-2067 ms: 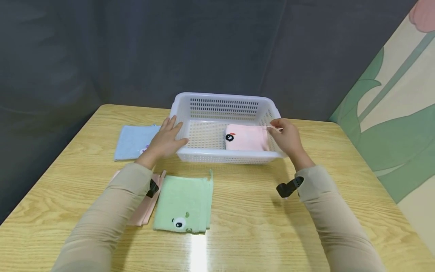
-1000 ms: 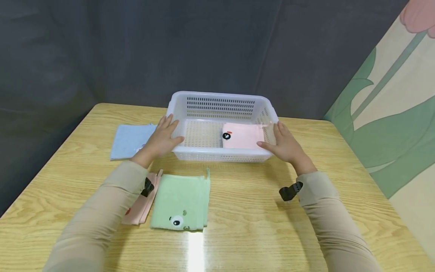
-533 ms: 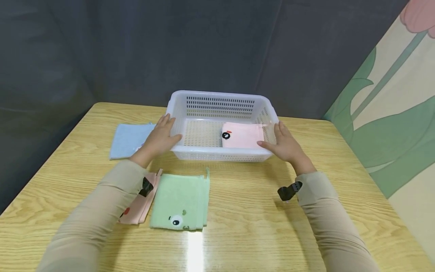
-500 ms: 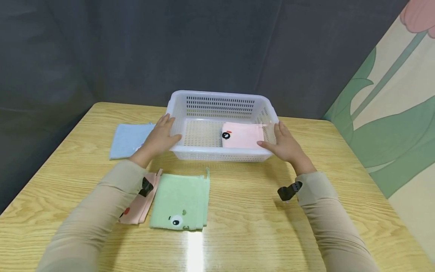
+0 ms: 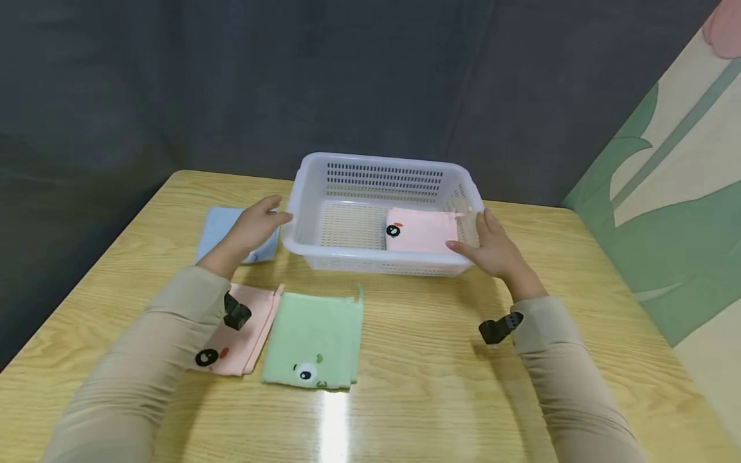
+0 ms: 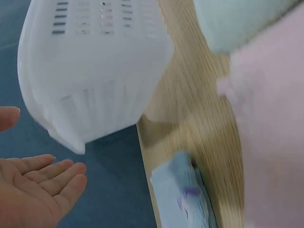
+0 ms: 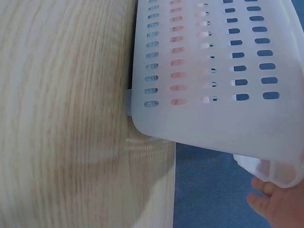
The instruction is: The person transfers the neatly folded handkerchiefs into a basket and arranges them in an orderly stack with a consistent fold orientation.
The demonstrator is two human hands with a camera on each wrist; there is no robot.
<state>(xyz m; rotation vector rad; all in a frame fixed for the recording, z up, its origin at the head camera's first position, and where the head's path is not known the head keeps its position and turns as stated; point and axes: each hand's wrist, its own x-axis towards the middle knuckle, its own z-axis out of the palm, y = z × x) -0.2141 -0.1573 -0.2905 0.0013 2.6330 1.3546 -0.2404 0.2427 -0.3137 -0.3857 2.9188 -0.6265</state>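
A white slotted plastic basket [image 5: 382,254] stands at the back of the table, with a folded pink towel [image 5: 425,230] lying in its right half. My right hand [image 5: 498,254] rests on the basket's near right corner, thumb over the rim and fingers along the right side. Just left of the basket, my left hand [image 5: 249,230] hangs with loose fingers over a folded blue towel [image 5: 215,224], partly covering it. The left wrist view shows that hand apart from the basket's rim and holding nothing. Nearer lie a second pink towel [image 5: 251,305], partly behind my left forearm, and a green towel [image 5: 312,328].
The wooden table [image 5: 428,386] has its back edge against a dark curtain [image 5: 370,77]. A painted wall [image 5: 666,193] with flower and leaf shapes borders the right side. A wrist camera [image 5: 500,328] sits below the right hand.
The basket has shifted slightly from its earlier place under both hands. My left hand has left its rim and moved left over the blue towel. My right hand went from the pink towel to the basket's corner.
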